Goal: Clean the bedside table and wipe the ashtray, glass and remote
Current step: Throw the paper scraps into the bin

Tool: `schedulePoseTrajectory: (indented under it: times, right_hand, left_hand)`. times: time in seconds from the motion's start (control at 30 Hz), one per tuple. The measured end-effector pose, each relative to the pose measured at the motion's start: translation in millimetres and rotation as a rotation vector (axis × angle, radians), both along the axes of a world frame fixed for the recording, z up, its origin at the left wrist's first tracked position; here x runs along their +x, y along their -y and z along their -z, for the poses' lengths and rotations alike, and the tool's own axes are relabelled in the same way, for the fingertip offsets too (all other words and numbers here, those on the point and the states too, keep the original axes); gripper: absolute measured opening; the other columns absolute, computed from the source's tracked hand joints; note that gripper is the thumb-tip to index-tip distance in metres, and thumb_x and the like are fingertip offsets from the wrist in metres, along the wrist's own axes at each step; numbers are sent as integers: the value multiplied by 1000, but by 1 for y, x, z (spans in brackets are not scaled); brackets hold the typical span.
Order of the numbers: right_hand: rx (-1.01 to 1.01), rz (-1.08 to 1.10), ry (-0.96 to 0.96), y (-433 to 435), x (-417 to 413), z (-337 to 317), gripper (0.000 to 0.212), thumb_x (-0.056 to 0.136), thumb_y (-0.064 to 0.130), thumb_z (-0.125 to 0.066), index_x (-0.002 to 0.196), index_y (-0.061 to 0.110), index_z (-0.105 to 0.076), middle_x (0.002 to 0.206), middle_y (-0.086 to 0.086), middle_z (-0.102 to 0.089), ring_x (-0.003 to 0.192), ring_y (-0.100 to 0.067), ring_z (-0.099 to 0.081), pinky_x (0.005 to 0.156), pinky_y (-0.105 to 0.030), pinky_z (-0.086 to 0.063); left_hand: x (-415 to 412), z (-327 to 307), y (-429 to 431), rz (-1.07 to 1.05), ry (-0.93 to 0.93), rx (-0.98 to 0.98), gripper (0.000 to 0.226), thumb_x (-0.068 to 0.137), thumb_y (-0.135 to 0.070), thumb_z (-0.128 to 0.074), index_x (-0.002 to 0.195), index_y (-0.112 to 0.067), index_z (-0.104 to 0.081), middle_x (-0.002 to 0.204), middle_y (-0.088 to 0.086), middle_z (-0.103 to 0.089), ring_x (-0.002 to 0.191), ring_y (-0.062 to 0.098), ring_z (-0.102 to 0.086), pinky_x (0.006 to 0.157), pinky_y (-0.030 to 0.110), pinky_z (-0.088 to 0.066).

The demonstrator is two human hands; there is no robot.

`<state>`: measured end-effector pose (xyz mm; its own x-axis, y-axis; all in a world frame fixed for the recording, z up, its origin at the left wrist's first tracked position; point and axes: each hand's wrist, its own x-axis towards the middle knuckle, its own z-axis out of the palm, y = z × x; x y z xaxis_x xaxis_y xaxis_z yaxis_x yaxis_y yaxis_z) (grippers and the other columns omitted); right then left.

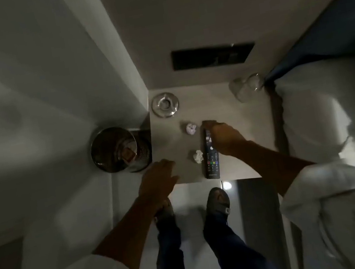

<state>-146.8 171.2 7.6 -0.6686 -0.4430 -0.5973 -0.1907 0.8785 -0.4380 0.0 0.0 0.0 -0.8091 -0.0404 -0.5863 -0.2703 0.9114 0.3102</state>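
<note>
The bedside table is a grey-brown top seen from above. A black remote lies lengthwise near its front edge. My right hand rests over the remote's far end, fingers curled around it. My left hand hovers at the table's front left corner, fingers apart and holding nothing. A clear glass ashtray sits at the back left corner. A drinking glass stands at the back right. Two crumpled tissues lie left of the remote, one farther back, one nearer.
A round metal waste bin with rubbish inside stands on the floor left of the table. A bed with a white pillow borders the table's right side. A black switch panel is on the wall behind. My feet stand in front of the table.
</note>
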Motion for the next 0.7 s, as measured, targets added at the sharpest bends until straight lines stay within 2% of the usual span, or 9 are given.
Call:
schedulePoseTrajectory:
  times: [0.1,0.17,0.23,0.27,0.37,0.47,0.5,0.6,0.7]
  right_hand:
    - [-16,38,-6,15,-11,44,37,96,28,-50,132,21,-52,126,-15,-61,109,-33,-60,94,-44,-50]
    - [3,-20,-81,25,-18,75,40,96,31,-51,136,24,-49,128,-13,-60,110,-32,-59,95,-46,-49]
    - [29,-100,-167,38,-24,103,47,93,13,-53,138,24,-46,127,-14,-58,111,-34,-58,91,-46,-51]
    - [43,-117,-205,42,-28,110,50,88,3,-54,135,22,-49,125,-14,-58,110,-34,-57,89,-47,-52]
    - [53,-203,-250,51,-30,132,35,85,-3,-55,115,13,-62,118,-16,-59,105,-36,-58,81,-51,-54]
    - [75,-281,-308,54,-22,147,31,87,-2,-56,115,7,-65,117,-21,-59,105,-41,-58,78,-50,-55]
    - [69,-273,-326,54,-20,149,31,86,-2,-57,115,6,-66,118,-21,-58,105,-42,-58,77,-51,-55]
    - [66,-255,-348,66,-11,150,33,86,0,-56,117,9,-63,118,-20,-55,105,-41,-56,74,-49,-55]
    - [7,-329,-322,100,5,152,36,89,5,-54,124,11,-56,120,-18,-52,107,-38,-52,73,-45,-51]
  left_hand:
    - [-17,59,-10,56,-51,18,44,96,-25,-50,138,-14,-47,141,10,-50,124,29,-50,99,42,-46]
    - [-31,93,-24,164,-195,25,34,89,-17,-61,121,-7,-62,126,16,-61,107,36,-62,83,45,-56]
    - [-38,123,-32,219,-283,50,26,75,-12,-74,101,-7,-72,109,16,-70,85,35,-70,61,42,-60]
    - [-41,128,-35,247,-330,40,24,73,-12,-74,97,-10,-73,109,13,-71,84,33,-70,59,39,-60]
    - [-38,155,-40,384,-405,54,16,77,-9,-64,88,-10,-75,113,11,-71,92,31,-69,66,39,-60]
    - [-30,172,-37,392,-428,127,33,71,-8,-43,73,-9,-76,95,9,-73,86,29,-69,62,36,-59]
    - [-27,173,-33,366,-420,142,33,70,-9,-43,72,-9,-76,95,8,-73,87,29,-68,64,35,-58]
    - [-11,173,-11,195,-416,148,25,66,0,-63,86,-10,-75,103,9,-71,94,29,-68,67,34,-60]
    - [8,182,43,-111,-480,108,29,80,-3,-52,101,-11,-71,111,9,-70,105,28,-66,77,38,-61]
